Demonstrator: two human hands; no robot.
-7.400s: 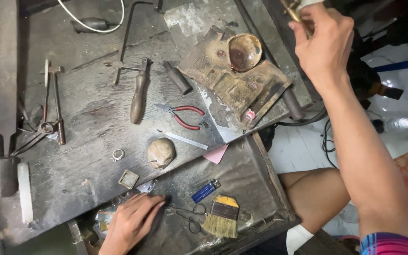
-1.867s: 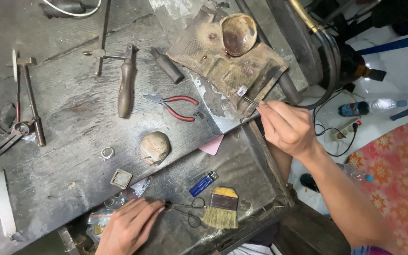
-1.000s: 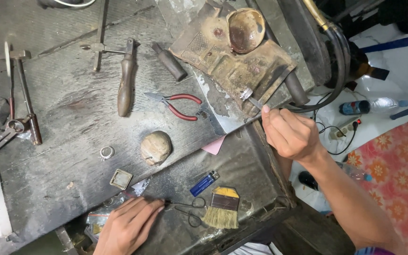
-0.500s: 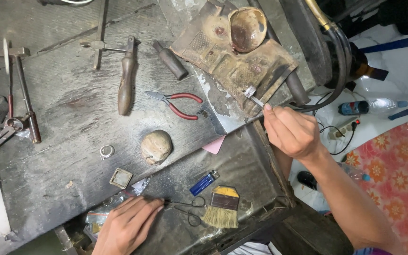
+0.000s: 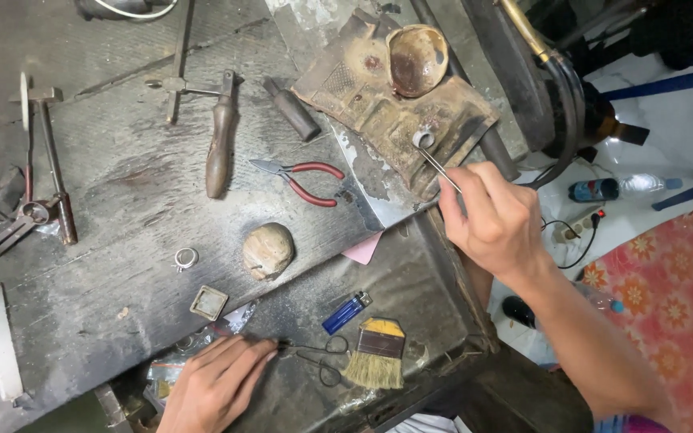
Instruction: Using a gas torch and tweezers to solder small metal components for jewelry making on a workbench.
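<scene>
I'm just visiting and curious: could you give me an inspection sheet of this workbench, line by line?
Surface: dark, scuffed, grimy workbench.
Job's things: thin tweezers gripping a small metal ring over a scorched block; a rusty bowl sits on that block.
Clutter: red-handled pliers, wooden-handled tool, hammer, round stone-like lump, silver ring, blue lighter, brush, scissors.
Grippers: right hand holds the tweezers; left hand rests flat by the scissors.
Cables: black hose at the bench edge; thin cable on the floor.
Surroundings: white floor, red patterned mat, bottle.
</scene>
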